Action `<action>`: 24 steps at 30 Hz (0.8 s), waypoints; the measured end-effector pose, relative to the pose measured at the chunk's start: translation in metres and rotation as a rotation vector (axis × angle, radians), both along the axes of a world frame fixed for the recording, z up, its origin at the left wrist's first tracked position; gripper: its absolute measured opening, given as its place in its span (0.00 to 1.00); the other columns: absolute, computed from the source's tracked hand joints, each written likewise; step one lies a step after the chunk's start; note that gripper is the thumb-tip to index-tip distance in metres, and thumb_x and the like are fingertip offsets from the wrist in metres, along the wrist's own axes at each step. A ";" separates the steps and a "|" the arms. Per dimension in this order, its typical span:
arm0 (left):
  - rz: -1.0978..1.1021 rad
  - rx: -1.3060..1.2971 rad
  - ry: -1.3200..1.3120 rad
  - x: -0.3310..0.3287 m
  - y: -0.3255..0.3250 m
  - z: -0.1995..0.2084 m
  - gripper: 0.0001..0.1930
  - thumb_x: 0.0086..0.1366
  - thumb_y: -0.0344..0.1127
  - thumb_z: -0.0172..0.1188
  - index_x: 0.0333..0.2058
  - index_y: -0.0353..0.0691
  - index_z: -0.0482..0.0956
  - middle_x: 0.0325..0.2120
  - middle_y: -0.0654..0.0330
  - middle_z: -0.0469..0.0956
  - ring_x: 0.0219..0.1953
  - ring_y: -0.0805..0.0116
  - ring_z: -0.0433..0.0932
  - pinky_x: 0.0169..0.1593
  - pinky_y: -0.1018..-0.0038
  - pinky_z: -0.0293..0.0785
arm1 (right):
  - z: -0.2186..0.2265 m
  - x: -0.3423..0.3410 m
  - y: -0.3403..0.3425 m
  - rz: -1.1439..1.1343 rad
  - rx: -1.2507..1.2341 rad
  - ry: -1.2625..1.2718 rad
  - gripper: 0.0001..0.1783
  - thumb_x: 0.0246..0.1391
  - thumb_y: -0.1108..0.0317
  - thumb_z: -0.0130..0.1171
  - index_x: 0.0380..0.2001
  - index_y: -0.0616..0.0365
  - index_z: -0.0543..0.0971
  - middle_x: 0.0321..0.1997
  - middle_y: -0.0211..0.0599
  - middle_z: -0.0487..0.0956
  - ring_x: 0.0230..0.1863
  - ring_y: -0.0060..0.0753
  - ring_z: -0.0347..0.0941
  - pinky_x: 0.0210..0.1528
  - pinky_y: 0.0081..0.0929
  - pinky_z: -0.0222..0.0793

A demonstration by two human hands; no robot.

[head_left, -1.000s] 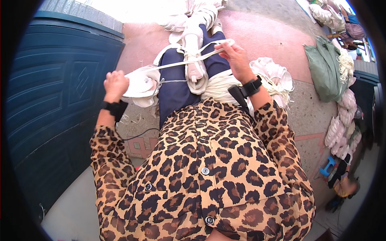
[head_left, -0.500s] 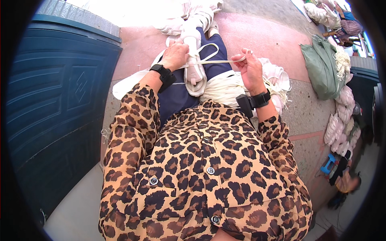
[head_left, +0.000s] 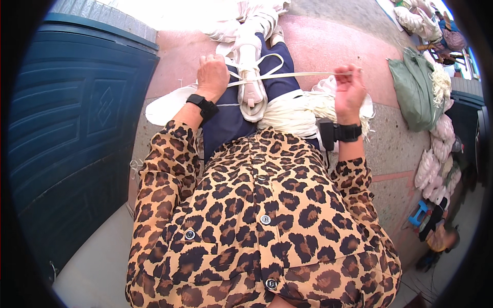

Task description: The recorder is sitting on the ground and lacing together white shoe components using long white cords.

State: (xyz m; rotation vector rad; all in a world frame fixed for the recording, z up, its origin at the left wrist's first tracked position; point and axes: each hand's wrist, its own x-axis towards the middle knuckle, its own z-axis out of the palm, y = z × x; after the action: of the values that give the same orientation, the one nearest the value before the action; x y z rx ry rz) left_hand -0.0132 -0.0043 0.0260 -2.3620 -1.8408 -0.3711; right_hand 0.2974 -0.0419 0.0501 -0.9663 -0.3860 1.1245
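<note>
A pale pink-and-white shoe (head_left: 251, 92) rests on my lap, its heel toward me. Across it runs a flat cream shoelace (head_left: 303, 75), pulled straight out to the right, with loose loops over the shoe's top. My right hand (head_left: 351, 92) pinches this lace, its fingers curled and slightly blurred. On the shoe's left side my left hand (head_left: 213, 77) is closed on lace as well; its fingertips are partly hidden. A thick bundle of cream laces (head_left: 290, 114) lies over my right thigh, below the taut lace.
More white shoes (head_left: 257, 23) are heaped beyond my knees. Blue metal doors (head_left: 82, 113) stand at left. On the right are a green sack (head_left: 417, 90), bundles of pale shoes (head_left: 431, 167), a blue plastic object (head_left: 418, 213) and a blurred person (head_left: 444, 238).
My right hand has moved right, drawing the lace out longer across the shoe. My left hand has shifted slightly left, away from the shoe.
</note>
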 end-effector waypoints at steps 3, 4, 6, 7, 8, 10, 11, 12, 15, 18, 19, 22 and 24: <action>0.044 -0.190 -0.274 0.011 -0.013 -0.029 0.07 0.51 0.27 0.49 0.27 0.35 0.75 0.25 0.47 0.75 0.32 0.48 0.73 0.39 0.62 0.69 | 0.016 0.044 -0.002 -0.204 0.109 0.006 0.12 0.58 0.62 0.45 0.30 0.59 0.72 0.26 0.36 0.75 0.31 0.32 0.72 0.41 0.31 0.67; 0.087 -0.295 -0.367 0.020 -0.015 -0.026 0.07 0.51 0.27 0.49 0.28 0.34 0.75 0.26 0.45 0.75 0.33 0.48 0.74 0.39 0.62 0.69 | 0.027 0.060 -0.004 -0.241 0.135 -0.030 0.12 0.58 0.61 0.45 0.30 0.59 0.72 0.26 0.35 0.74 0.31 0.32 0.71 0.42 0.32 0.67; 0.133 -0.401 -0.462 0.028 -0.018 -0.020 0.07 0.51 0.27 0.50 0.29 0.34 0.75 0.28 0.44 0.75 0.34 0.48 0.74 0.39 0.61 0.70 | 0.041 0.091 -0.010 -0.275 0.163 -0.068 0.12 0.57 0.60 0.46 0.31 0.59 0.72 0.26 0.34 0.74 0.31 0.31 0.70 0.42 0.32 0.66; 0.140 -0.438 -0.466 0.028 -0.019 -0.019 0.08 0.51 0.27 0.50 0.30 0.34 0.75 0.28 0.44 0.75 0.35 0.48 0.75 0.39 0.60 0.70 | 0.043 0.106 -0.012 -0.256 0.216 -0.043 0.13 0.57 0.60 0.46 0.31 0.58 0.72 0.26 0.33 0.73 0.31 0.31 0.70 0.42 0.33 0.66; 0.143 -0.476 -0.473 0.029 -0.019 -0.019 0.09 0.52 0.28 0.50 0.32 0.35 0.75 0.29 0.44 0.75 0.35 0.49 0.75 0.40 0.60 0.70 | 0.046 0.116 -0.014 -0.239 0.269 -0.021 0.13 0.57 0.59 0.46 0.31 0.58 0.72 0.26 0.33 0.73 0.31 0.31 0.70 0.42 0.33 0.66; 0.129 -0.464 -0.504 0.024 -0.019 -0.022 0.08 0.52 0.29 0.50 0.31 0.35 0.75 0.28 0.44 0.75 0.35 0.49 0.75 0.39 0.61 0.70 | 0.042 0.127 -0.020 -0.227 0.273 -0.007 0.13 0.57 0.59 0.45 0.31 0.58 0.72 0.27 0.33 0.73 0.31 0.30 0.69 0.42 0.33 0.66; 0.114 -0.454 -0.529 0.022 -0.020 -0.021 0.08 0.53 0.30 0.50 0.30 0.34 0.75 0.27 0.44 0.75 0.34 0.49 0.75 0.39 0.62 0.70 | 0.043 0.125 -0.023 -0.219 0.273 0.011 0.13 0.58 0.59 0.45 0.32 0.58 0.72 0.27 0.33 0.73 0.31 0.30 0.69 0.42 0.33 0.65; 0.116 -0.455 -0.529 0.020 -0.020 -0.020 0.08 0.53 0.30 0.50 0.30 0.34 0.75 0.27 0.44 0.75 0.34 0.49 0.75 0.39 0.62 0.70 | 0.054 0.109 -0.021 -0.323 0.203 0.104 0.13 0.59 0.61 0.42 0.29 0.58 0.71 0.22 0.29 0.69 0.25 0.26 0.65 0.34 0.28 0.65; 0.125 -0.509 -0.493 0.016 -0.021 -0.014 0.10 0.55 0.34 0.51 0.32 0.35 0.76 0.27 0.44 0.76 0.34 0.48 0.75 0.40 0.61 0.70 | 0.030 0.122 -0.021 0.050 0.294 0.295 0.14 0.60 0.62 0.41 0.25 0.58 0.68 0.18 0.25 0.62 0.20 0.23 0.57 0.23 0.21 0.58; 0.000 -0.578 -0.333 0.006 -0.022 -0.010 0.12 0.57 0.39 0.51 0.32 0.37 0.78 0.28 0.48 0.76 0.33 0.48 0.74 0.41 0.62 0.69 | 0.003 0.115 -0.010 -0.141 -0.027 0.153 0.12 0.58 0.62 0.45 0.24 0.55 0.68 0.13 0.23 0.54 0.14 0.17 0.49 0.13 0.17 0.45; -0.002 -0.577 -0.334 0.005 -0.022 -0.009 0.12 0.57 0.39 0.51 0.32 0.37 0.78 0.28 0.48 0.76 0.33 0.48 0.74 0.41 0.62 0.69 | -0.007 0.114 -0.004 -0.070 -0.103 0.057 0.09 0.57 0.63 0.47 0.28 0.56 0.71 0.12 0.22 0.55 0.12 0.15 0.48 0.12 0.16 0.43; -0.080 -0.592 -0.218 0.002 -0.026 -0.004 0.12 0.56 0.39 0.52 0.30 0.37 0.78 0.27 0.47 0.76 0.31 0.48 0.74 0.39 0.62 0.69 | -0.004 0.043 0.024 0.217 -0.270 -0.370 0.13 0.53 0.70 0.49 0.42 0.58 0.74 0.13 0.16 0.59 0.10 0.10 0.49 0.10 0.13 0.43; -0.073 -0.596 -0.228 0.003 -0.027 -0.005 0.11 0.55 0.38 0.53 0.28 0.36 0.78 0.25 0.48 0.76 0.30 0.49 0.74 0.37 0.62 0.70 | -0.016 -0.007 0.045 0.450 -0.245 -0.962 0.14 0.50 0.67 0.54 0.40 0.58 0.75 0.17 0.22 0.71 0.18 0.12 0.62 0.18 0.15 0.58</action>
State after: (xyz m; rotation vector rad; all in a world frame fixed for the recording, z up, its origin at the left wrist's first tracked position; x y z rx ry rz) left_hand -0.0103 -0.0318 0.0211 -2.8733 -2.2186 -0.1041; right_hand 0.2905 0.0033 0.0339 -1.6712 -1.3125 1.0481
